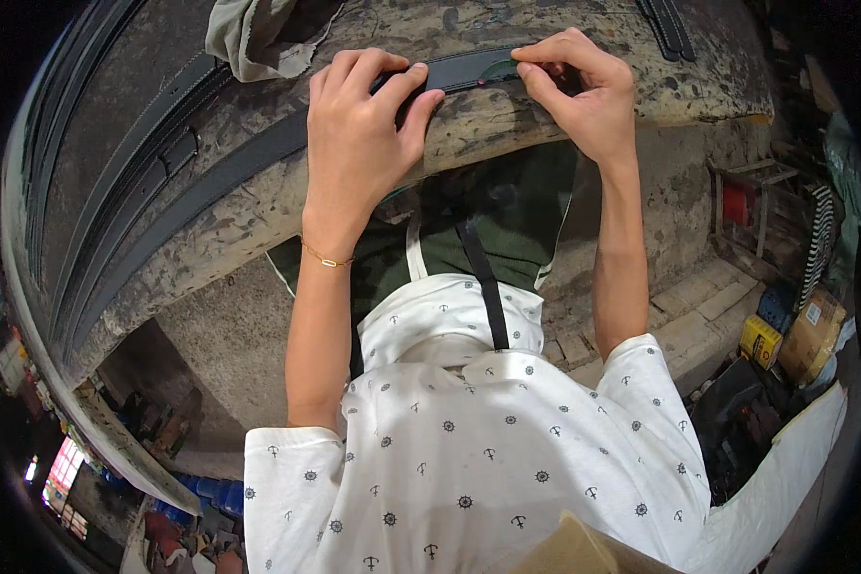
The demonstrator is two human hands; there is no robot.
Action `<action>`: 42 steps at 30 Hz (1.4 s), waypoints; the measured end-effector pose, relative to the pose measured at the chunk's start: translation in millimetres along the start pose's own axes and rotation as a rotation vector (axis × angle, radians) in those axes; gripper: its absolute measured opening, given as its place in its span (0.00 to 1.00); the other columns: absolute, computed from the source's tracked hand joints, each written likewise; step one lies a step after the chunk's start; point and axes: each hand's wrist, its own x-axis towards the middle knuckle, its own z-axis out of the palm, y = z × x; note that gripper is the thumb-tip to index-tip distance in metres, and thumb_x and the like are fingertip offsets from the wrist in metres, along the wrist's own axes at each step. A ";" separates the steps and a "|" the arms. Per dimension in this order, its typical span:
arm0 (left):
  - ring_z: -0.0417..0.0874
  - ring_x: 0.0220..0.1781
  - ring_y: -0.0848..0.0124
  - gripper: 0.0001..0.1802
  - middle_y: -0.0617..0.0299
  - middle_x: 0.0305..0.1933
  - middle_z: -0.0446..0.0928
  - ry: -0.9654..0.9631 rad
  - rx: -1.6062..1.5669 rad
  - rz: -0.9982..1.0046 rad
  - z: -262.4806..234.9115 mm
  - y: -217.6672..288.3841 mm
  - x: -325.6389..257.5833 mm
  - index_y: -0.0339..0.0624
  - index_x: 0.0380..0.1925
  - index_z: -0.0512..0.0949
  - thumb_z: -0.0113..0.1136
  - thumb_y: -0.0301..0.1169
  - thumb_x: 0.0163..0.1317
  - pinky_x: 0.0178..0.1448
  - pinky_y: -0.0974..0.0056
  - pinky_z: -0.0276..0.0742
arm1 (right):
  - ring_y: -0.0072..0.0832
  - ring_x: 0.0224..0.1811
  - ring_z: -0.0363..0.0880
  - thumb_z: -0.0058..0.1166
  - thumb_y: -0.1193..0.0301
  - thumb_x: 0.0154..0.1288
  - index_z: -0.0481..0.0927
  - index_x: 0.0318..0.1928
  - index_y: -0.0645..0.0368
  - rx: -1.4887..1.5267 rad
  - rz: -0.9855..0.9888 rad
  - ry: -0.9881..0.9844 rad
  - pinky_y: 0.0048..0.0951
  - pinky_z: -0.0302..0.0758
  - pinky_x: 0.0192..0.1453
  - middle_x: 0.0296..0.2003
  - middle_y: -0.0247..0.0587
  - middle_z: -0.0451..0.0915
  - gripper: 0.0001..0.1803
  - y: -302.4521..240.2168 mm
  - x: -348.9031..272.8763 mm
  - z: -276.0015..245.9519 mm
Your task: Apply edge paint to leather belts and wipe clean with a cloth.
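Note:
A long black leather strap [454, 75] with stitched edges curves along the front of the worn work surface and passes under my left hand [359, 129]. That hand is closed on the strap, its thumb and index finger pressing the upper side. My right hand [584, 96] pinches thumb and index finger together at the strap's right part. Beside those fingertips a thin green curved piece [497, 69] lies across the leather. What exactly the right fingertips hold is too small to tell.
Several black straps [129, 196] lie to the left on the stained surface [373, 24]; more black strap ends [668, 33] are at the far right. A grey cloth [258, 43] sits at the back. Off to the right stand a metal frame [761, 215], a yellow box [761, 342] and a cardboard box [813, 335].

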 end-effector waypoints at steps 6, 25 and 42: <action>0.82 0.46 0.59 0.11 0.60 0.40 0.84 0.002 0.006 0.010 -0.7 -0.1 0.1 0.40 0.38 0.88 0.75 0.28 0.54 0.51 0.58 0.77 | 0.14 0.35 0.72 0.64 0.83 0.63 0.88 0.42 0.64 0.113 0.159 0.077 0.18 0.68 0.39 0.33 0.28 0.79 0.08 4.8 -3.6 -1.9; 0.84 0.47 0.51 0.09 0.55 0.43 0.84 -0.055 0.440 -0.040 -50.8 -78.9 38.8 0.38 0.41 0.83 0.67 0.29 0.62 0.52 0.54 0.80 | 0.21 0.38 0.84 0.63 0.78 0.69 0.87 0.48 0.64 0.305 0.199 0.322 0.22 0.80 0.44 0.37 0.35 0.86 0.09 26.1 0.6 -7.5; 0.75 0.69 0.54 0.16 0.58 0.62 0.80 -0.194 0.011 0.135 12.6 21.0 6.9 0.49 0.51 0.85 0.69 0.35 0.64 0.67 0.39 0.71 | 0.23 0.37 0.76 0.56 0.78 0.73 0.83 0.49 0.70 0.685 0.175 0.622 0.34 0.83 0.49 0.35 0.39 0.79 0.09 14.7 5.4 -8.8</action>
